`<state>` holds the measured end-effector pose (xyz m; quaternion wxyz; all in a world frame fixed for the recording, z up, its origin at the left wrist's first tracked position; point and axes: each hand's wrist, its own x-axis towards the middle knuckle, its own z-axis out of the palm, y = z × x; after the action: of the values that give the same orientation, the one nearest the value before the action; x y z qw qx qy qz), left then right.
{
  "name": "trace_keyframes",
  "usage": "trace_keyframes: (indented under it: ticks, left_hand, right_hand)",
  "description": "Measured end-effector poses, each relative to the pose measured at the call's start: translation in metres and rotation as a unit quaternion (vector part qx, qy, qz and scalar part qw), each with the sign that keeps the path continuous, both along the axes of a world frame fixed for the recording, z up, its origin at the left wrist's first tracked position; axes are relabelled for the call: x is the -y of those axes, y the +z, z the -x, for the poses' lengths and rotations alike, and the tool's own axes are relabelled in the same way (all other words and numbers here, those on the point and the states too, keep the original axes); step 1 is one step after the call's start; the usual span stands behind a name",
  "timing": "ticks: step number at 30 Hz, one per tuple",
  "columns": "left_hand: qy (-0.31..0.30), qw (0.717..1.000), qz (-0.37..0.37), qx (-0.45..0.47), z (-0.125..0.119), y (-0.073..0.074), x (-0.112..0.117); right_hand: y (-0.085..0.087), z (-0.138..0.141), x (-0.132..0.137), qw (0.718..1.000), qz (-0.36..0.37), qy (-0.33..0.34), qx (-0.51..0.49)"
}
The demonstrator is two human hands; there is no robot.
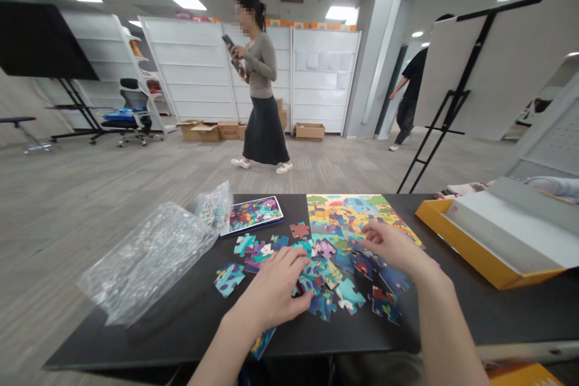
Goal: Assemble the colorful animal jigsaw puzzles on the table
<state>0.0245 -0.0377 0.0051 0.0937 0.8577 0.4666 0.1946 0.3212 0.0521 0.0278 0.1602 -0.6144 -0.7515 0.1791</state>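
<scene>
On the left hand [269, 292], the fingers [296, 262] curl down over a heap of loose jigsaw pieces [323, 306]; the hand hides whether they pinch a piece, so I cannot tell. The right hand [392, 247] lies palm down, its fingers spread and released, over the lower edge of a bright puzzle board [348, 214], where pieces crowd and partly cover it. One more piece [262, 342] is cut off by the left wrist. Beyond the pieces, on the black counter [190, 332], lie a small picture card [253, 215] and a crumpled clear plastic bag [145, 262], with something hard to make out bunched inside its far end. To the right sits an orange box [470, 241], mostly covered by its white lid [511, 229]
</scene>
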Motion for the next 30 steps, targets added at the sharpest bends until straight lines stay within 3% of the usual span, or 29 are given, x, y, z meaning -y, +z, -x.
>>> trace_keyframes:
  ticks: [9,13,19,27,30]
  left_hand:
    - [0.003,1.0,0.021,-0.023,-0.005,-0.003,-0.003]
    - [0.011,0.999,0.022,-0.025,-0.001,-0.008,-0.006]
    - [0.032,0.999,0.007,-0.021,0.002,-0.012,-0.007]
    - [0.031,0.999,0.013,-0.035,0.002,-0.008,-0.009]
    - [0.034,0.999,-0.003,-0.018,0.006,-0.011,-0.012]
  right_hand:
    - [-0.01,0.008,-0.003,0.999,0.016,0.017,0.041]
    - [-0.003,-0.014,0.001,0.999,0.004,0.005,0.033]
    - [0.007,-0.056,0.013,0.993,-0.074,-0.094,0.02]
    - [0.01,-0.054,0.013,0.994,-0.078,-0.076,0.015]
    - [0.019,-0.061,0.016,0.99,-0.087,-0.107,0.012]
